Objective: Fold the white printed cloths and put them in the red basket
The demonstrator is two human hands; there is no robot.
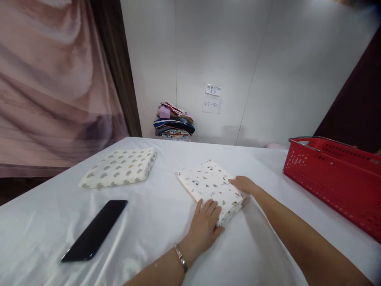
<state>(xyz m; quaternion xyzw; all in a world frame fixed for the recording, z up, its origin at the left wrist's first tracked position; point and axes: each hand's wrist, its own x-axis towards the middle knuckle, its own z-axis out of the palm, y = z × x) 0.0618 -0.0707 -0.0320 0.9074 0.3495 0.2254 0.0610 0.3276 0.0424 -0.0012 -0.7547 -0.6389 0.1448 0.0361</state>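
Note:
A folded white cloth (208, 184) printed with small grey and brown motifs lies at an angle on the white-covered table, its layers showing at the near edge. My left hand (205, 224) rests open on its near-left side, fingers spread over the top and the thumb by the near corner. A silver bracelet (181, 257) circles my left wrist. At the cloth's right edge, my right hand (244, 184) touches the fabric with outstretched fingers; some of its fingers are hidden. To the left sits another folded cream cloth (119, 169) with grey mushroom-like shapes.
A black phone (97, 230) lies on the table (154, 222) at the left front. On the right stands a red plastic basket (336, 178) with metal handles. Beyond the far edge rises a stack of folded fabrics (174, 123) against the wall. A pink curtain (59, 79) hangs at left.

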